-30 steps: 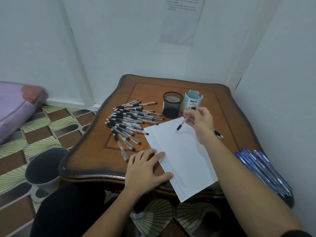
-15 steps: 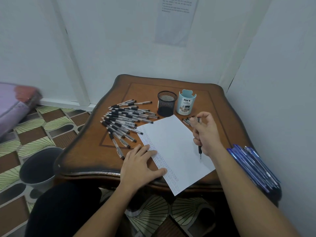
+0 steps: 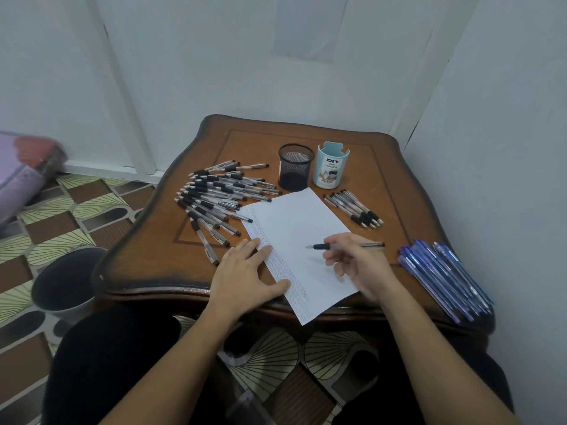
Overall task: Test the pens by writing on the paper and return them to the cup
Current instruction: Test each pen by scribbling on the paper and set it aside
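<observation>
Your right hand (image 3: 362, 268) is now turning its pinched pen (image 3: 322, 246) level over the paper (image 3: 294, 222) near the table (image 3: 147, 265) front edge; your left hand (image 3: 245, 277) is pressing flat and spread on the paper's left edge.

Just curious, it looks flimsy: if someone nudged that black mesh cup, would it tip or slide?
Probably light: the mesh cup is see-through wire and looks empty. It would likely slide rather than tip, standing squat and upright on the glossy table. Pushed right, it might bump the blue cup beside it.
</observation>
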`<state>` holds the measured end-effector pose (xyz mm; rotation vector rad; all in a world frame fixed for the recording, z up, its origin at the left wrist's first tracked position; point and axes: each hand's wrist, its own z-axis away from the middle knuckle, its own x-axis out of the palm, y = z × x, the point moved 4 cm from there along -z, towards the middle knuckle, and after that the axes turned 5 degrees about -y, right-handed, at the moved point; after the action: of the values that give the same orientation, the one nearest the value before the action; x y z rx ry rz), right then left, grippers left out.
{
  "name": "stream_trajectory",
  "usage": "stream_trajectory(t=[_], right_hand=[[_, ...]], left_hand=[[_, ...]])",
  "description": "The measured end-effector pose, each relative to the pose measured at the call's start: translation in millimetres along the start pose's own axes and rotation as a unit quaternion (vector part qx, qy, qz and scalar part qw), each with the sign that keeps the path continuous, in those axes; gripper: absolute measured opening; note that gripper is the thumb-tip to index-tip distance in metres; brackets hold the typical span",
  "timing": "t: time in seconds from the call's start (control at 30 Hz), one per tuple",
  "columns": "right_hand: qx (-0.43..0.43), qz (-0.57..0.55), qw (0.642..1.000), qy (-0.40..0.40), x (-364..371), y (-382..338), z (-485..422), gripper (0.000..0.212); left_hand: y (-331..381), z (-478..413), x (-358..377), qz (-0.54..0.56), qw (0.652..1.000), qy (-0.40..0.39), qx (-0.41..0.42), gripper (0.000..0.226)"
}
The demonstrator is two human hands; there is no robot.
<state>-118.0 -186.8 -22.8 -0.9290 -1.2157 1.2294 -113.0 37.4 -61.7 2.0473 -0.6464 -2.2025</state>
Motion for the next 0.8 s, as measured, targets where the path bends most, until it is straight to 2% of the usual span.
stream_trajectory(t=[0.03, 0.17, 0.23, 0.4, 0.5, 0.73, 0.8], right_hand=[[-0.006, 0.009, 1.000, -0.015, 1.8, 4.5, 3.1, 0.016], [0.011, 0.060, 0.998, -0.027, 10.3, 20.9, 16.5, 0.020], [0.012, 0.102, 0.994, -0.038, 13.4, 24.0, 22.2, 0.013], [-0.026, 0.191, 0.981, -0.012, 12.2, 32.0, 30.1, 0.012], [-0.037, 0.225, 0.973, -0.025, 13.7, 39.1, 34.3, 0.011], [-0.051, 0.242, 0.969, -0.023, 13.3, 45.0, 39.7, 0.002], [-0.054, 0.242, 0.969, -0.021, 14.7, 45.5, 40.5, 0.007]], left_hand=[[0.0, -0.1, -0.1, -0.003, 1.000, -0.003, 0.002, 0.103], [-0.5, -0.5, 0.2, -0.015, 1.000, -0.015, 0.012, 0.106], [-1.3, -0.7, -0.1, -0.017, 1.000, -0.019, 0.016, 0.107], [-1.4, -0.4, -0.1, -0.016, 0.999, -0.021, 0.022, 0.106], [-1.7, 0.7, -0.5, -0.017, 0.999, -0.019, 0.027, 0.107], [-3.5, -0.2, 1.6, -0.020, 0.999, -0.019, 0.035, 0.106], [-4.6, -0.5, 2.2, -0.020, 0.999, -0.020, 0.037, 0.106]])
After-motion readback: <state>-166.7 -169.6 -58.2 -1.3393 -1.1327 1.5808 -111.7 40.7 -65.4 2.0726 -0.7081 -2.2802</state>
